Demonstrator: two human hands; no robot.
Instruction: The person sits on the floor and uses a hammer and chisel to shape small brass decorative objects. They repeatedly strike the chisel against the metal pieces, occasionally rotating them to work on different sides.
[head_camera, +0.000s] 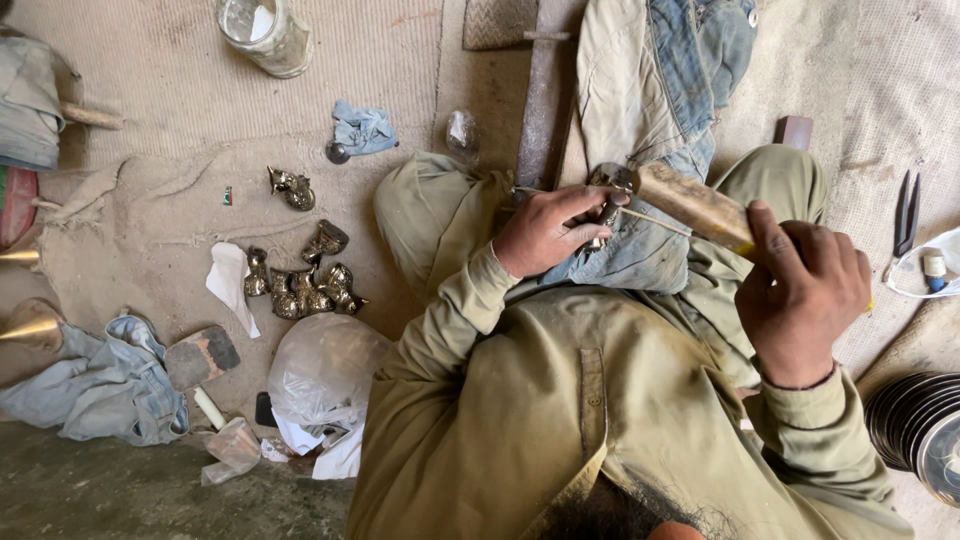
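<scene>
Right hand (800, 295) clenched around a wooden-handled tool (690, 205), laid across the denim cloth (640, 250) on the lap. Left hand (548, 232) pinches a small metal piece (605, 215) at the tool's tip. Brass figurines (300, 285) cluster on the mat, well left; scissors (906, 215) lie far right, beside stacked discs (920, 430).

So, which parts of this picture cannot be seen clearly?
- Small metal piece, head view: mostly hidden by the left hand; shape unclear.
- Tool handle: its rear end is hidden in the right hand.
- Stack of discs: cut off by the right edge.
- Brass cones: cut off by the left edge.
</scene>
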